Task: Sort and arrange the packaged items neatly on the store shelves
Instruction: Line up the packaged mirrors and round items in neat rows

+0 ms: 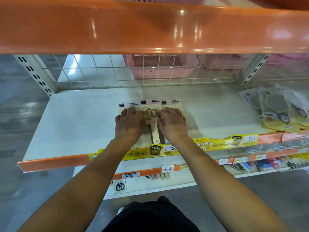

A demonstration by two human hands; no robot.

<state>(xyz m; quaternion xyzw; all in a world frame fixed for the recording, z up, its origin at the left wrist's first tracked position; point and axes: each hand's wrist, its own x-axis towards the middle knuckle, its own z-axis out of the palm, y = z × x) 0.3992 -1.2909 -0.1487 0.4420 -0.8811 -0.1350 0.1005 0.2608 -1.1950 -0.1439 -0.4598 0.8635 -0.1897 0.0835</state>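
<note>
I am at the white shelf (75, 118) with both hands flat on 3 packs that lie side by side in a row near the middle of it. My left hand (129, 122) rests on the left pack (124, 107), with the fingers spread and nearly straight, pressing down and not wrapped round anything. My right hand (173, 123) rests the same way on the right pack (173, 104), fingers spread and a little bent, and its fingertips also touch the edge of the middle pack (151, 113). The middle pack shows a flat wooden thing with a round top and a long handle (155, 133) that points toward me. I think these packs are light, thin and stiff, like a card with a flat board inside. The clear wrap looks smooth, so they will likely slide easily on the shelf. A flat push with my fingers should be enough to move them. To lift 1, I would pinch it at the side edge or hold the handle end, because it lies too flat to grab from on top. More packs (277, 109) sit in a loose pile far to the right on the same shelf, well apart from my 3.
</note>
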